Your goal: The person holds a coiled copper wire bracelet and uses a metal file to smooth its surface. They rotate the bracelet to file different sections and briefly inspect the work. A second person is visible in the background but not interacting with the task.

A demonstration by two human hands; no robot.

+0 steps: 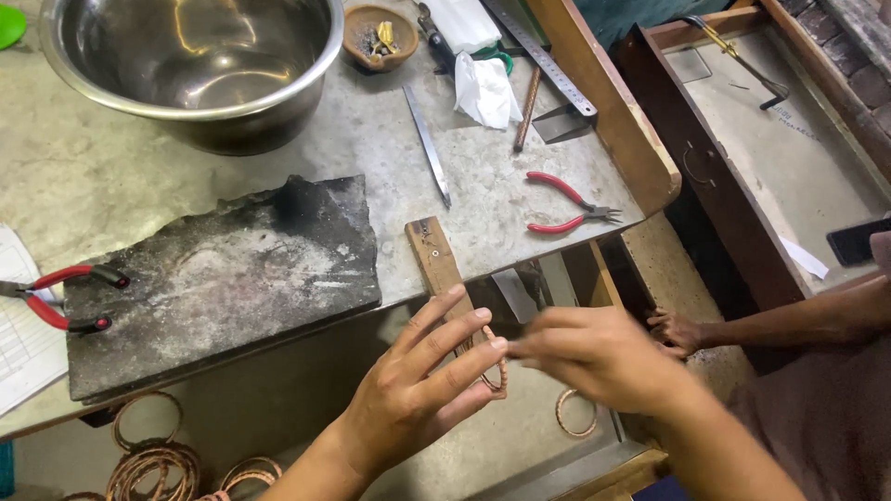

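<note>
Your grey stone bench point(520, 186) carries a charred block point(223, 278) at 9 o'clock and a wooden peg point(444, 278) jutting over its front edge toward you. The copper bangle point(495, 360) lies against the peg's lower end, long axis running 12 to 6. Your left hand point(418, 390), fingers spread, touches it from 7 o'clock. Your right hand point(594, 357), blurred, pinches at its 3 o'clock side; grip cannot be confirmed.

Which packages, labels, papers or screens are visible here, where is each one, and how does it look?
White printed paper sheet: left table edge, under red-handled pliers, faint ruled lines.
Dark flat phone-like screen: right edge, in the open wooden drawer, black, unlit.
White paper slip: in the same drawer, beside the screen.
No packages visible.
</note>
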